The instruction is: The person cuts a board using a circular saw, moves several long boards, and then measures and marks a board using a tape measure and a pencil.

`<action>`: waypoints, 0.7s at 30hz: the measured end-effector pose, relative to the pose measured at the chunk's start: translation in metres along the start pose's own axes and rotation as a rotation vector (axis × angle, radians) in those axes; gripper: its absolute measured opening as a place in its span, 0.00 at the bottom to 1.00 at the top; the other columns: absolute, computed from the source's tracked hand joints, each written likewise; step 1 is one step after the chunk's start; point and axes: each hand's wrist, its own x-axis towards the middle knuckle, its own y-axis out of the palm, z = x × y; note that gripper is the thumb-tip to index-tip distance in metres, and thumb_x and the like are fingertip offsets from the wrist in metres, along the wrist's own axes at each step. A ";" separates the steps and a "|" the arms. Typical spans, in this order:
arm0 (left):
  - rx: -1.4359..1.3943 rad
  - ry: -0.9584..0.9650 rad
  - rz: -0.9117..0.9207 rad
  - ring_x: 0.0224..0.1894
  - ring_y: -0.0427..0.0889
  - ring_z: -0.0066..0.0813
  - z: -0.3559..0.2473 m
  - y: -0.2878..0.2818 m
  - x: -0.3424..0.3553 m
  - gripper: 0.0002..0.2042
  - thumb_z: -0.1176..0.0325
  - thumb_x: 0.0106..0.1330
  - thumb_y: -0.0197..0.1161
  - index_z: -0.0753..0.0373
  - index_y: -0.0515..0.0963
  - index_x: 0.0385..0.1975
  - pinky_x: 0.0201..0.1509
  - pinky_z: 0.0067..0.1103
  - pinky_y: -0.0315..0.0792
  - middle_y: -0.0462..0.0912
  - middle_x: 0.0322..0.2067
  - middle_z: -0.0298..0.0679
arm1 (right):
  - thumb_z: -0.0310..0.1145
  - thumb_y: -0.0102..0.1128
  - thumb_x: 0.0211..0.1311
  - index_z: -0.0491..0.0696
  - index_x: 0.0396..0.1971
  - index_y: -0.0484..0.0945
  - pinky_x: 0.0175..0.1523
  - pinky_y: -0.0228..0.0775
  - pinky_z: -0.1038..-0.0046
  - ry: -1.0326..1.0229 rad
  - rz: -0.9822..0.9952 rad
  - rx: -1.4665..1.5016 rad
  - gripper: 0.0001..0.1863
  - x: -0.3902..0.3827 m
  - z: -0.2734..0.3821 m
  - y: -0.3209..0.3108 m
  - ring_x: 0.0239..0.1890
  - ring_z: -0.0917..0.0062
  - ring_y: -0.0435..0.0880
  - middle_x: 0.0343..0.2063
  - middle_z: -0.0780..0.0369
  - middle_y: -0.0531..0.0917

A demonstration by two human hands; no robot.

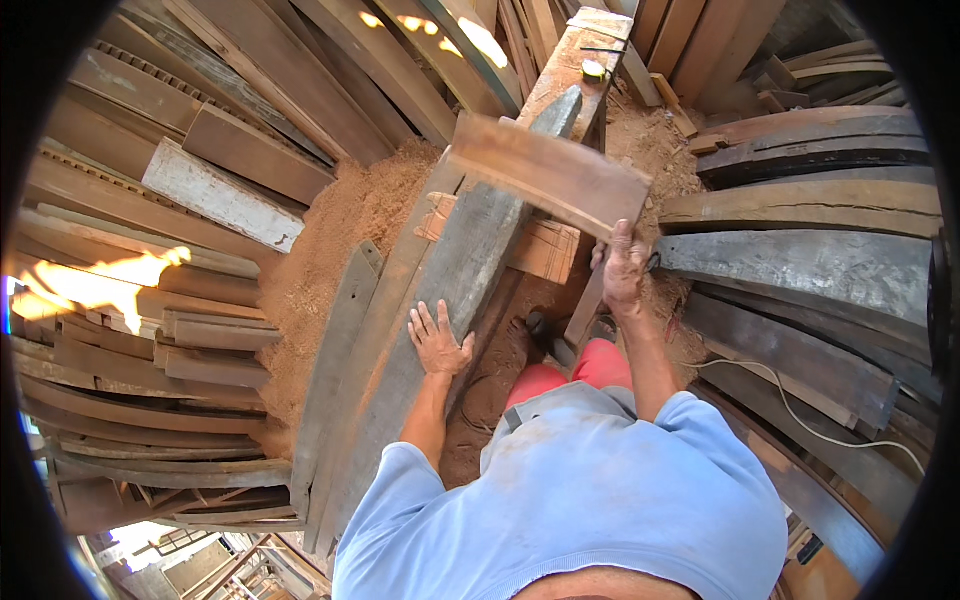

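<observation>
My left hand (438, 342) lies flat with its fingers spread on a long weathered grey beam (455, 265). The beam runs from the near left up toward the far middle and tapers to a point there. A short, wide reddish-brown board (550, 172) is tilted across the far part of the beam. My right hand (625, 268) grips this board at its near right corner; some of the fingers are hidden behind it. Under the grey beam, a lighter wooden piece (546, 250) sticks out to the right.
A narrow sawdust-covered plank (590, 45) at the far end carries a small tape measure (593, 71). Stacked timber lines both sides, including a white-painted piece (222, 195) and a grey beam (800, 270). Sawdust (330, 255) heaps on the left. A pale cord (790, 400) trails at right.
</observation>
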 end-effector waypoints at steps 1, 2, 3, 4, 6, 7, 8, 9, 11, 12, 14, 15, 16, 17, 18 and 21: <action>-0.003 0.001 -0.008 0.79 0.43 0.69 0.001 0.002 0.000 0.52 0.47 0.57 0.73 0.59 0.51 0.78 0.79 0.56 0.40 0.45 0.77 0.66 | 0.56 0.53 0.78 0.51 0.33 0.72 0.27 0.76 0.76 0.100 0.019 0.046 0.23 0.002 -0.017 0.002 0.22 0.83 0.77 0.24 0.67 0.77; -0.007 0.006 -0.014 0.79 0.43 0.69 0.003 0.003 -0.001 0.52 0.47 0.57 0.72 0.60 0.52 0.78 0.79 0.56 0.41 0.45 0.77 0.66 | 0.59 0.54 0.77 0.52 0.30 0.71 0.20 0.73 0.77 0.241 -0.087 0.027 0.24 -0.004 -0.041 0.011 0.18 0.84 0.75 0.21 0.68 0.74; -0.015 0.007 -0.009 0.79 0.43 0.69 0.004 0.005 0.000 0.51 0.46 0.57 0.72 0.60 0.53 0.78 0.79 0.57 0.41 0.45 0.77 0.66 | 0.60 0.54 0.76 0.52 0.32 0.70 0.22 0.74 0.77 0.293 -0.064 0.075 0.25 -0.014 -0.062 0.015 0.19 0.84 0.75 0.21 0.68 0.74; -0.015 0.022 -0.004 0.79 0.43 0.69 0.006 0.006 0.000 0.51 0.46 0.57 0.71 0.62 0.53 0.77 0.79 0.57 0.40 0.45 0.76 0.67 | 0.61 0.54 0.75 0.53 0.34 0.70 0.23 0.74 0.77 0.349 -0.035 0.115 0.25 -0.026 -0.082 0.020 0.20 0.83 0.75 0.22 0.67 0.74; -0.085 0.054 -0.029 0.79 0.41 0.70 0.011 0.003 0.003 0.51 0.44 0.58 0.71 0.63 0.53 0.77 0.79 0.57 0.38 0.44 0.77 0.67 | 0.61 0.54 0.75 0.53 0.37 0.70 0.25 0.76 0.73 0.508 -0.026 0.262 0.24 -0.055 -0.121 0.033 0.21 0.82 0.76 0.23 0.68 0.74; -0.117 0.010 0.061 0.79 0.40 0.70 0.010 0.000 0.001 0.51 0.44 0.58 0.71 0.63 0.53 0.77 0.79 0.58 0.37 0.44 0.77 0.68 | 0.58 0.54 0.76 0.49 0.44 0.73 0.28 0.79 0.69 0.592 -0.059 0.200 0.24 -0.067 -0.137 0.041 0.24 0.80 0.78 0.24 0.67 0.75; -0.216 0.046 0.035 0.79 0.39 0.70 0.007 -0.004 -0.001 0.51 0.43 0.58 0.70 0.63 0.53 0.77 0.79 0.58 0.37 0.43 0.77 0.68 | 0.56 0.55 0.76 0.46 0.46 0.75 0.30 0.78 0.69 0.541 0.038 0.043 0.24 -0.078 -0.149 0.047 0.25 0.80 0.78 0.25 0.66 0.77; -0.299 0.043 0.077 0.79 0.38 0.70 0.004 -0.010 0.000 0.52 0.42 0.58 0.70 0.64 0.53 0.77 0.79 0.58 0.36 0.42 0.77 0.68 | 0.54 0.56 0.77 0.43 0.47 0.77 0.31 0.77 0.70 0.559 0.071 -0.143 0.25 -0.083 -0.157 0.054 0.26 0.80 0.78 0.26 0.66 0.78; -0.340 0.081 0.170 0.80 0.36 0.69 -0.006 -0.022 -0.001 0.53 0.42 0.58 0.71 0.63 0.51 0.77 0.79 0.58 0.35 0.41 0.77 0.66 | 0.49 0.58 0.76 0.39 0.45 0.79 0.34 0.75 0.70 0.694 0.084 -0.187 0.23 -0.091 -0.165 0.062 0.29 0.80 0.76 0.27 0.66 0.79; -0.306 0.118 0.218 0.80 0.35 0.68 -0.016 -0.026 -0.003 0.55 0.41 0.58 0.71 0.62 0.48 0.78 0.79 0.58 0.34 0.39 0.78 0.65 | 0.46 0.59 0.75 0.37 0.44 0.80 0.35 0.74 0.70 0.779 0.082 -0.194 0.22 -0.091 -0.166 0.066 0.31 0.81 0.76 0.27 0.66 0.79; -0.249 0.214 0.235 0.81 0.33 0.67 -0.033 -0.030 -0.002 0.56 0.47 0.56 0.75 0.60 0.45 0.79 0.79 0.58 0.34 0.36 0.78 0.64 | 0.42 0.61 0.74 0.38 0.40 0.81 0.35 0.71 0.71 0.651 0.116 -0.246 0.19 -0.082 -0.168 0.073 0.32 0.81 0.74 0.27 0.66 0.79; -0.220 0.183 0.291 0.81 0.34 0.67 -0.037 -0.030 0.001 0.56 0.50 0.56 0.75 0.60 0.45 0.79 0.79 0.58 0.34 0.37 0.78 0.65 | 0.40 0.62 0.73 0.38 0.37 0.82 0.35 0.70 0.72 0.617 0.128 -0.295 0.17 -0.077 -0.170 0.077 0.32 0.82 0.73 0.28 0.66 0.79; -0.211 0.197 0.275 0.81 0.34 0.67 -0.040 -0.029 0.006 0.56 0.53 0.55 0.76 0.60 0.46 0.79 0.79 0.59 0.34 0.37 0.78 0.65 | 0.38 0.63 0.72 0.37 0.38 0.81 0.35 0.69 0.73 0.600 0.126 -0.298 0.15 -0.070 -0.172 0.079 0.32 0.82 0.72 0.27 0.67 0.77; -0.202 0.213 0.257 0.81 0.34 0.67 -0.040 -0.026 0.010 0.55 0.56 0.54 0.76 0.60 0.46 0.79 0.79 0.59 0.34 0.38 0.78 0.66 | 0.38 0.63 0.71 0.37 0.37 0.81 0.35 0.68 0.73 0.523 0.108 -0.288 0.15 -0.066 -0.175 0.084 0.31 0.83 0.71 0.27 0.67 0.77; -0.266 0.198 0.217 0.80 0.38 0.67 -0.039 -0.023 0.017 0.52 0.63 0.51 0.75 0.57 0.53 0.78 0.79 0.59 0.36 0.43 0.78 0.64 | 0.38 0.64 0.71 0.38 0.36 0.81 0.34 0.67 0.73 0.458 0.085 -0.296 0.15 -0.061 -0.178 0.088 0.31 0.83 0.70 0.27 0.67 0.77; -0.255 0.287 0.143 0.80 0.41 0.68 -0.028 -0.015 0.032 0.48 0.63 0.50 0.75 0.52 0.61 0.77 0.78 0.59 0.39 0.48 0.78 0.61 | 0.40 0.65 0.67 0.36 0.31 0.79 0.36 0.69 0.68 0.392 0.046 -0.307 0.19 -0.058 -0.183 0.087 0.30 0.79 0.74 0.23 0.59 0.79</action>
